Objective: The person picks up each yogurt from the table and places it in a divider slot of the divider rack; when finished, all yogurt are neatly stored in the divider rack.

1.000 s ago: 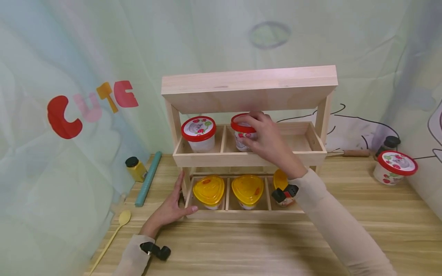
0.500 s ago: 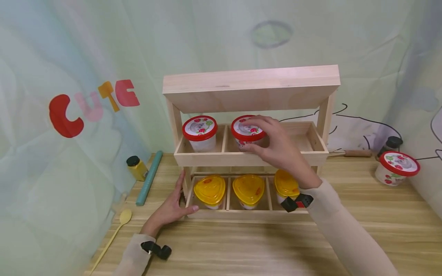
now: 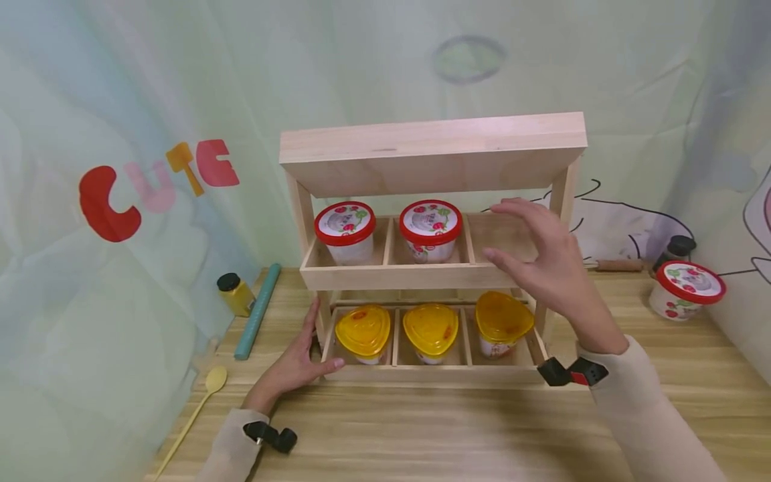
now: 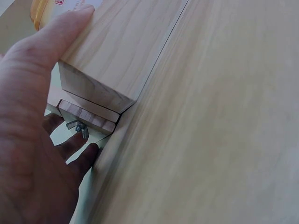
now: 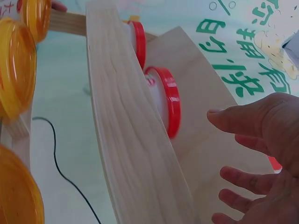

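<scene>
Red-lidded cup (image 3: 430, 229) sits in the middle compartment of the upper tier of the wooden rack (image 3: 432, 155), upright, lid up, with a matching cup (image 3: 345, 231) in the compartment to its left. The rack stands on a wood-grain table (image 3: 421, 435), and its lower tier holds three yellow-lidded tubs (image 3: 430, 332), one per slot.

Right hand (image 3: 551, 261) is nearer to that middle cup: it hovers just to the cup's right, in front of the empty right-hand upper compartment, fingers spread and relaxed, holding nothing, clear of the cup. So the cup lies to the left of the palm, a bit further in.

Left hand (image 3: 295, 365) rests flat against the rack's lower left corner, thumb laid along the front board, not curled around anything.

Off to the far right there's a third red-lidded cup (image 3: 687, 290).
</scene>
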The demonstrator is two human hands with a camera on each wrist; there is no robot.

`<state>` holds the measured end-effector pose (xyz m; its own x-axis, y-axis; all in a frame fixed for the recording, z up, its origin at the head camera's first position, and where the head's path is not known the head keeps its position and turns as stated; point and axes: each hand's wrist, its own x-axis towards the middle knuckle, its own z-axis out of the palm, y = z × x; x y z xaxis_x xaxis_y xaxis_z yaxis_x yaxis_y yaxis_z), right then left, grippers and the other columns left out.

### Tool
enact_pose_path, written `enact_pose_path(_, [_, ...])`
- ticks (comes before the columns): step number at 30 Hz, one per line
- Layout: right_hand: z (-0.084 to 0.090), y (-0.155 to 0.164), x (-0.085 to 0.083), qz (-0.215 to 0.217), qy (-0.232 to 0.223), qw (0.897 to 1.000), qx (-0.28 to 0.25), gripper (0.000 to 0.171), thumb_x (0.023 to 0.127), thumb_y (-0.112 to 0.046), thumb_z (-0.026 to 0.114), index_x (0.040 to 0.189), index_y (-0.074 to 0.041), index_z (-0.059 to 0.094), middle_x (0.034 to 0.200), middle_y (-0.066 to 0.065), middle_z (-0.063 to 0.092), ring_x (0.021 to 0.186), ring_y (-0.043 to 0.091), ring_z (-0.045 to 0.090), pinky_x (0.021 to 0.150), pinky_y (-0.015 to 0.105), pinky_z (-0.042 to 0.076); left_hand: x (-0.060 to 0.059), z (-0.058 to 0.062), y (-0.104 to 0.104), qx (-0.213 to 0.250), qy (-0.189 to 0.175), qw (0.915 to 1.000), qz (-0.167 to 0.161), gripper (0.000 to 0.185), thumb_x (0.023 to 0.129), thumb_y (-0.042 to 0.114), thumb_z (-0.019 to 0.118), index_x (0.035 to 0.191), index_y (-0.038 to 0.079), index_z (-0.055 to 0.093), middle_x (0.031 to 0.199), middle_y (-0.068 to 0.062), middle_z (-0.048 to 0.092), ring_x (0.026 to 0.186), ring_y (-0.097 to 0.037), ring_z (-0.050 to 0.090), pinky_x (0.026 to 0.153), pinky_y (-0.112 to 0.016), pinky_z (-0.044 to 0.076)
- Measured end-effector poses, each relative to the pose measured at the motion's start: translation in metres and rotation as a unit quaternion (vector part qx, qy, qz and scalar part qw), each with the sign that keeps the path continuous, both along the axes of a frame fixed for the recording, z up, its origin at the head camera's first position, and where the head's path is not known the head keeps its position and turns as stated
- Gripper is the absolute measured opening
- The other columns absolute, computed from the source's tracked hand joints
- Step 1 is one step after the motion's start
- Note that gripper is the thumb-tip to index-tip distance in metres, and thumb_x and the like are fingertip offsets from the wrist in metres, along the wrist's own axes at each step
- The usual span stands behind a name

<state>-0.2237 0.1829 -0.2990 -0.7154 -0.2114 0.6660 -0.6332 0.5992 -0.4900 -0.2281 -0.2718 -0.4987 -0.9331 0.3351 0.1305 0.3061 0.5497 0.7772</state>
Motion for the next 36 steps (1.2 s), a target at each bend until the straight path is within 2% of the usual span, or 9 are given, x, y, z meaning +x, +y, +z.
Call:
enact_pose_path(11, [-0.004,0.056,0.017,-0.079,-0.003,0.997,-0.019,0.071,0.083,-0.005,0.091,0.148,-0.017,0.064,0.153,0.016,0.063,0.148,0.041,0.051,0.12,0.073,0.039,0.001,0.002,0.0,-0.001,-0.004,1.0,0.004,0.135,0.088,0.04,0.089,0.169,0.045,-0.018,0.182,-0.024,0.001,0.163,-0.057,0.02,0.126,-0.076,0.024])
enact_pose_path(14, [-0.007,0.067,0.019,-0.108,-0.02,0.994,-0.012,0.071,0.086,-0.01,0.09,0.15,-0.019,0.062,0.156,0.014,0.06,0.145,0.04,0.052,0.116,0.031,0.052,0.002,0.002,0.0,-0.001,-0.008,0.9999,0.006,0.134,0.089,0.04,0.089,0.169,0.046,-0.019,0.182,-0.024,0.0,0.163,-0.057,0.019,0.126,-0.076,0.024])
enact_pose_path(16, [-0.01,0.074,0.02,-0.122,-0.029,0.992,-0.011,0.071,0.087,-0.012,0.09,0.151,-0.021,0.061,0.158,0.013,0.059,0.144,0.038,0.052,0.106,0.006,0.043,0.002,0.002,0.001,0.001,-0.011,0.9999,0.007,0.134,0.089,0.04,0.088,0.169,0.046,-0.019,0.182,-0.024,-0.001,0.163,-0.057,0.018,0.126,-0.076,0.023])
enact_pose_path(18, [-0.015,0.081,0.021,-0.136,-0.033,0.99,-0.012,0.07,0.088,-0.014,0.089,0.152,-0.022,0.061,0.158,0.012,0.059,0.141,0.037,0.053,0.095,-0.006,0.027,0.002,0.002,0.001,0.0,-0.013,0.9999,0.008,0.133,0.089,0.04,0.088,0.169,0.046,-0.019,0.182,-0.024,-0.001,0.163,-0.057,0.019,0.126,-0.076,0.023])
enact_pose_path(23, [-0.026,0.099,0.018,-0.16,-0.031,0.987,-0.014,0.072,0.086,-0.011,0.091,0.151,-0.02,0.061,0.156,0.014,0.061,0.138,0.038,0.053,0.108,0.006,0.031,0.001,0.0,0.001,-0.004,-0.013,0.9999,0.009,0.133,0.089,0.042,0.088,0.169,0.047,-0.019,0.182,-0.024,-0.001,0.163,-0.058,0.019,0.126,-0.077,0.024])
enact_pose_path(26, [-0.031,0.11,0.015,-0.177,-0.038,0.983,-0.004,0.074,0.085,-0.008,0.09,0.152,-0.016,0.06,0.156,0.02,0.059,0.138,0.045,0.052,0.12,0.039,0.042,0.001,0.0,0.001,-0.005,-0.013,0.9999,0.009,0.133,0.089,0.043,0.088,0.169,0.046,-0.019,0.182,-0.024,-0.001,0.163,-0.058,0.019,0.126,-0.077,0.023])
enact_pose_path(29, [-0.038,0.122,0.013,-0.192,-0.059,0.98,-0.004,0.074,0.089,-0.01,0.087,0.155,-0.012,0.056,0.159,0.026,0.054,0.14,0.051,0.048,0.113,0.074,0.038,0.001,0.001,0.002,-0.005,-0.013,0.9999,0.009,0.133,0.089,0.043,0.088,0.168,0.046,-0.019,0.182,-0.023,-0.002,0.163,-0.058,0.018,0.126,-0.077,0.022])
enact_pose_path(31, [-0.043,0.129,0.012,-0.203,-0.071,0.977,-0.009,0.073,0.091,-0.014,0.086,0.156,-0.011,0.054,0.161,0.027,0.051,0.14,0.052,0.047,0.112,0.075,0.036,0.001,0.001,0.002,-0.003,-0.013,0.9999,0.009,0.133,0.089,0.043,0.088,0.168,0.046,-0.019,0.182,-0.023,-0.002,0.163,-0.058,0.018,0.126,-0.077,0.022])
enact_pose_path(36, [-0.055,0.145,0.007,-0.236,-0.087,0.968,-0.011,0.075,0.091,-0.025,0.087,0.156,-0.008,0.053,0.159,0.029,0.052,0.129,0.045,0.05,0.101,0.059,0.04,0.002,0.002,0.002,-0.002,-0.012,0.9999,0.007,0.134,0.089,0.043,0.088,0.168,0.046,-0.019,0.182,-0.023,-0.002,0.163,-0.058,0.019,0.125,-0.077,0.023])
